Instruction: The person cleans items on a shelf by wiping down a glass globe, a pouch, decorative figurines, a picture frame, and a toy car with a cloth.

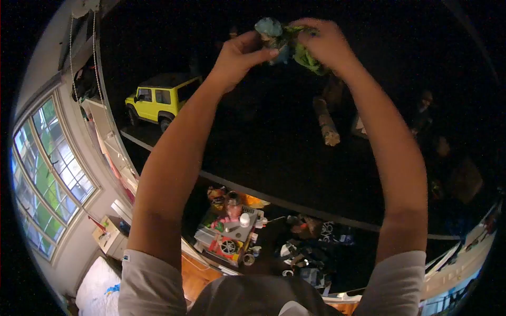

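Note:
Both my arms reach up over a dark surface. My left hand (240,59) is closed, thumb and fingers pinching a small figure-like object (269,29) with a rounded blue-grey top. Beside it, my right hand (328,46) is closed on a bright green, leafy-looking piece (308,59), its fingers bent over the upper part. The two items meet or overlap between my hands; whether they are joined I cannot tell. Fine detail on both is lost in the dim light.
A yellow toy off-roader (162,101) stands left on the dark shelf (253,192). A log-like piece (327,124) lies below my right hand, with dim figures (425,101) farther right. Below sits a cluttered box (232,231) with a white jar (244,219). A window (52,168) is at left.

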The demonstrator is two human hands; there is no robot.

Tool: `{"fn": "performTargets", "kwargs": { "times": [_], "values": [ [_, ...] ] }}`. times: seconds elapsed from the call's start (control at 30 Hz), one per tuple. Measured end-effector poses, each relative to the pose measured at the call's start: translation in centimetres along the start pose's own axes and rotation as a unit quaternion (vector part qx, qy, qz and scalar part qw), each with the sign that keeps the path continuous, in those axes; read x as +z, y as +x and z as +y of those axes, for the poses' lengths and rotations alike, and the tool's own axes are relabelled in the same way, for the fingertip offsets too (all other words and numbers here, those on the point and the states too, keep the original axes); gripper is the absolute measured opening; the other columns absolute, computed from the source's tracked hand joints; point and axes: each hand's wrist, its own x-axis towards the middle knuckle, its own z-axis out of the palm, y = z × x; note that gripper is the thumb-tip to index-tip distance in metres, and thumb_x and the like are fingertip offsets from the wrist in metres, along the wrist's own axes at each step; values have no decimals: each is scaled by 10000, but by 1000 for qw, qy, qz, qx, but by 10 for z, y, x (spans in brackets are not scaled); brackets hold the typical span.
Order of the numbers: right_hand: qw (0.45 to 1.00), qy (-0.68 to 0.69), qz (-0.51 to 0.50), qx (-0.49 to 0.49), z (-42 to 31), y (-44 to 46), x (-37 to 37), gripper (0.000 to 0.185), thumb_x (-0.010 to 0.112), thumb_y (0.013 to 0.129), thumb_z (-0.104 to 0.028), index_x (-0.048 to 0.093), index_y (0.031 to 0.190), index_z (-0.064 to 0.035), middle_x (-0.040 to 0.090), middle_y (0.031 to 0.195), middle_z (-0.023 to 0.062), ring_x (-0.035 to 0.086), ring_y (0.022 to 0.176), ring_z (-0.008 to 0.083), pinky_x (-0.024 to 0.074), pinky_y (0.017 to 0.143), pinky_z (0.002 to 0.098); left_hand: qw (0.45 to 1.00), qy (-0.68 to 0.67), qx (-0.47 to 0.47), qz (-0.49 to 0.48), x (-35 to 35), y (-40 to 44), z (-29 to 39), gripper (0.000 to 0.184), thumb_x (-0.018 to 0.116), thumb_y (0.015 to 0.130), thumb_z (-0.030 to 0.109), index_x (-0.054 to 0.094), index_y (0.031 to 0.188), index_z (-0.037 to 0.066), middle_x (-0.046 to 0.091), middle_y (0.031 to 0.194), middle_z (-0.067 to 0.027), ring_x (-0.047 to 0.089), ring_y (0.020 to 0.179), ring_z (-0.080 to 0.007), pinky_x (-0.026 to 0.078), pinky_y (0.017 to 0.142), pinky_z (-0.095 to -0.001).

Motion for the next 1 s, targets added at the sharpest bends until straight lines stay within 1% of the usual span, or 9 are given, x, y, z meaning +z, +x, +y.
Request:
{"fn": "performTargets", "kwargs": {
  "times": [0.1, 0.2, 0.3, 0.43, 0.57, 0.77, 0.8, 0.9, 1.0],
  "values": [
    [989, 94, 111, 20, 4, 2, 0, 309, 565, 712, -129, 613, 1016, -101, 634, 859, 141, 614, 789, 262, 477, 746, 324, 1000, 7, 7, 10, 0, 1, -2, 387, 670, 727, 130, 535, 1066, 1, 584, 1003, -61, 531, 922, -144, 397, 847, -279],
    [980, 110, 130, -102, 2, 2, 8, 320, 569, 722, -147, 603, 1039, -115, 618, 938, 130, 604, 834, 258, 472, 767, 324, 1000, -2, 15, 8, -1, 3, -7, 373, 667, 726, 122, 540, 1055, 0, 585, 1000, -67, 531, 927, -149, 391, 859, -285],
    [977, 72, 57, -194, -5, -2, 18, 344, 580, 721, -154, 588, 1064, -128, 586, 1013, 121, 580, 896, 266, 461, 800, 329, 999, 42, 13, 11, -4, 3, -9, 359, 683, 706, 126, 568, 1026, 12, 603, 947, -52, 544, 851, -126, 419, 776, -258],
    [948, -122, 113, -272, -13, -24, 34, 334, 602, 683, -135, 605, 1017, -137, 569, 1013, 115, 551, 921, 293, 455, 816, 365, 994, 111, -14, -8, -4, -5, -2, 353, 688, 690, 135, 585, 1010, 28, 618, 904, -48, 560, 803, -121, 438, 741, -248],
    [952, -78, 122, -270, -15, -22, 28, 271, 604, 678, -113, 618, 948, -118, 598, 932, 101, 578, 862, 278, 472, 775, 359, 990, 141, -2, -5, -2, -5, -8, 353, 690, 688, 143, 586, 1004, 24, 619, 911, -52, 558, 810, -119, 430, 759, -250],
    [950, 153, 253, -99, -6, -6, 10, 265, 652, 690, -152, 598, 941, -83, 610, 834, 127, 594, 803, 260, 472, 749, 327, 997, 74, 6, -27, -2, -2, -17, 367, 704, 687, 150, 577, 1005, 17, 613, 931, -51, 558, 828, -126, 427, 782, -262],
    [947, 238, 211, -43, -16, -9, 3, 215, 497, 786, 37, 540, 991, -8, 576, 858, 53, 534, 788, 134, 439, 714, 267, 997, 66, -4, -34, -1, -2, -17, 365, 703, 692, 146, 571, 1008, 18, 609, 944, -49, 560, 828, -128, 431, 787, -265],
    [876, 404, 258, 58, -41, -9, 0, 199, 472, 852, -58, 498, 1040, 0, 554, 880, 78, 538, 758, 150, 459, 659, 266, 998, 34, -33, -51, 5, -5, -11, 377, 712, 682, 165, 574, 1000, 16, 608, 933, -54, 560, 832, -134, 426, 784, -261],
    [910, 337, 227, -76, -16, -4, 29, 316, 670, 692, -210, 571, 965, -88, 595, 839, 144, 587, 782, 287, 467, 759, 351, 996, 30, -58, -69, 13, -9, 4, 390, 723, 665, 190, 583, 981, 9, 612, 906, -61, 563, 820, -133, 431, 760, -257]
  ]
}}
